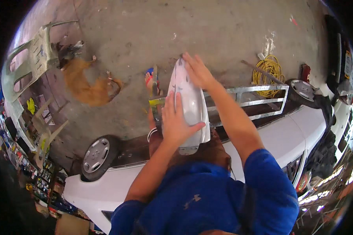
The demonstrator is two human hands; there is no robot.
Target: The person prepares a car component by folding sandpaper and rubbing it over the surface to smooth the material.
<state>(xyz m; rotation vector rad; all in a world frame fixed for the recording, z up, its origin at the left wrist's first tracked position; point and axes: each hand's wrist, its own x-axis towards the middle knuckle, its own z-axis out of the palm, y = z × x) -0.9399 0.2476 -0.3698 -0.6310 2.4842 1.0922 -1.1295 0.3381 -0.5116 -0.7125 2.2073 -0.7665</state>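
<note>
A long white, glossy moulded panel points away from me over my lap, its narrow tip at the far end. My left hand lies flat on the panel's left side, fingers stretched out and thumb spread to the right. Near the tip, my right hand rests along the right edge with straight fingers. Neither hand grips the panel. Dark marks and a thin dark line run along its surface towards the tip.
Behind me stretches a white car with wheels at both sides. A metal frame lies right of the panel, near a coiled yellow hose. A brown dog lies at left, beside a pale plastic chair. Cluttered shelves stand lower left.
</note>
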